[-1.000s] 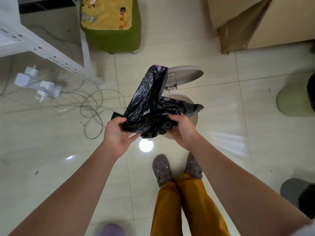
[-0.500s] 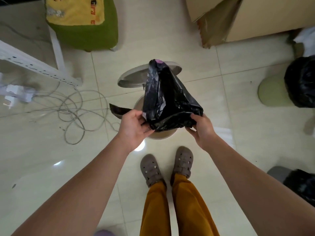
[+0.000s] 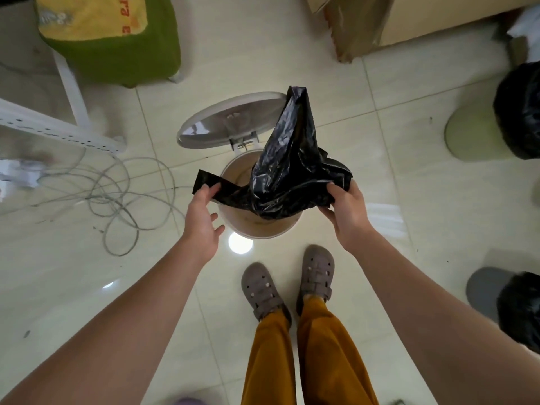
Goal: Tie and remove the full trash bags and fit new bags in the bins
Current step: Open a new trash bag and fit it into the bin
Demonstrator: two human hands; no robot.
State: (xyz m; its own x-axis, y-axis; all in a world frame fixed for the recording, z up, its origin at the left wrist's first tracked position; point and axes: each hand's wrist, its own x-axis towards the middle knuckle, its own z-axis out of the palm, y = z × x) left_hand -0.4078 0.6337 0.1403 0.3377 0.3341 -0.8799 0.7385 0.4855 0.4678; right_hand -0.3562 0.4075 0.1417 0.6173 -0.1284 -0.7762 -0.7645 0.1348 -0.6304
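A crumpled black trash bag (image 3: 292, 171) hangs over the small white pedal bin (image 3: 263, 232), whose lid (image 3: 228, 124) stands open behind it. The bin's inside looks bare and brownish. My right hand (image 3: 347, 209) grips the bag's right edge, fingers curled into the plastic. My left hand (image 3: 201, 214) is spread at the bin's left side, its fingertips touching a loose black strip of the bag (image 3: 207, 182) that sticks out to the left. The bag's pointed end rises up in front of the lid.
A green bin (image 3: 467, 138) with a black bag (image 3: 520, 112) stands at the right; a grey bin (image 3: 488, 290) with another black bag (image 3: 520, 311) is lower right. Loose cables (image 3: 117, 200) and a white rack (image 3: 58, 124) lie left. A green-yellow cushion (image 3: 108, 36) and cardboard boxes (image 3: 380, 21) sit behind. My feet (image 3: 289, 285) are just before the bin.
My left hand has let go of the bag's bunched edge and opened, now only touching the side strip. The bag has shifted right and lower over the bin.
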